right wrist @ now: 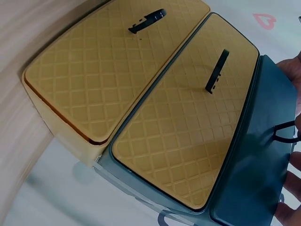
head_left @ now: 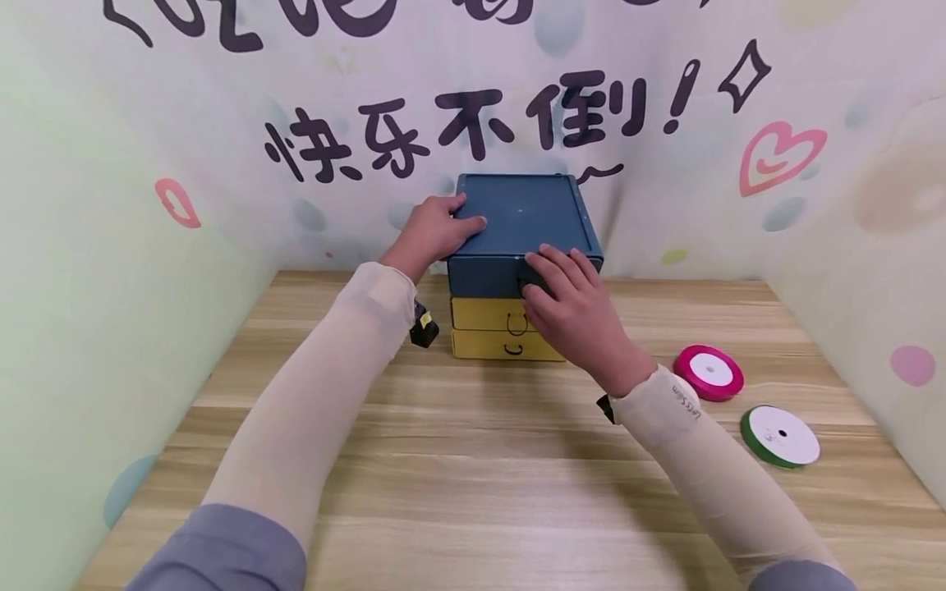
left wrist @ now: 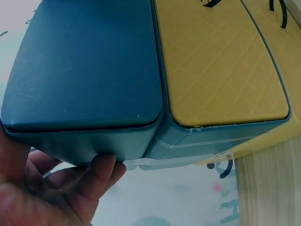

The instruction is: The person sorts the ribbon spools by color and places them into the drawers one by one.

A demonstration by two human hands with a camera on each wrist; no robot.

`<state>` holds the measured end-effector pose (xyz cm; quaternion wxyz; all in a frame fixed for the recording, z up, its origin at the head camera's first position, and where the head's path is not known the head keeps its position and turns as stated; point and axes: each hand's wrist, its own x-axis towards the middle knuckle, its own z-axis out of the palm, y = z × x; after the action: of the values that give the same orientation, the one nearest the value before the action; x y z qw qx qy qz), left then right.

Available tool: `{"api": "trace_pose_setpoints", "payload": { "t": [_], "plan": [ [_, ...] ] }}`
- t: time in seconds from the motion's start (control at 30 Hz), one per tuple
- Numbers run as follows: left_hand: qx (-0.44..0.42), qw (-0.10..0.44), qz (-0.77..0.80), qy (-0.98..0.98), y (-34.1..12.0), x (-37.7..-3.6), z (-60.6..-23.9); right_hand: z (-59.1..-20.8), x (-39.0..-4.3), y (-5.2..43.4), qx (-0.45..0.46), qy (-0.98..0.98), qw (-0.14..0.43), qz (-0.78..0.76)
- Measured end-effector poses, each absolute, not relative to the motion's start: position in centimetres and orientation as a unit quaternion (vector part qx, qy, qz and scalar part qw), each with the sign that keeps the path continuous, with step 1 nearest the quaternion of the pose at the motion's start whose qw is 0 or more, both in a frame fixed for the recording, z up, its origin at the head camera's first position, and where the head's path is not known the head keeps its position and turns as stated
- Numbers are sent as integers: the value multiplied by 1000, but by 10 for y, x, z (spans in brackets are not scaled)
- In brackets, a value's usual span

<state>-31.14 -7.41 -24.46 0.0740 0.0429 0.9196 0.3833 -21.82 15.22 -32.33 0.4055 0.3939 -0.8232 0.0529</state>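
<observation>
A stack of small drawers stands against the back wall, with a blue top drawer (head_left: 484, 277) above two yellow drawers (head_left: 480, 314). My left hand (head_left: 432, 234) grips the blue box at its left side, thumb over the top edge; in the left wrist view its fingers (left wrist: 101, 172) lie along the side wall. At the front, my right hand (head_left: 572, 312) holds the black loop handle (right wrist: 282, 133) of the blue drawer, thumb at the loop and fingertips up by the top front edge. Black handles also show on the yellow fronts (right wrist: 188, 127).
On the wooden table (head_left: 458, 484), right of the stack, lie a pink ribbon spool (head_left: 727, 384) and a green ribbon spool (head_left: 787, 439). A printed wall cloth (head_left: 355, 222) hangs close behind the drawers and along both sides.
</observation>
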Motion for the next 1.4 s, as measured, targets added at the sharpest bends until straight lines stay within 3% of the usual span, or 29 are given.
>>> {"api": "trace_pose_setpoints", "payload": {
  "t": [1.4],
  "plan": [
    [54,73,396,914,-75,-307,-245,-326,-188,151,400,-825,390,80]
  ]
}}
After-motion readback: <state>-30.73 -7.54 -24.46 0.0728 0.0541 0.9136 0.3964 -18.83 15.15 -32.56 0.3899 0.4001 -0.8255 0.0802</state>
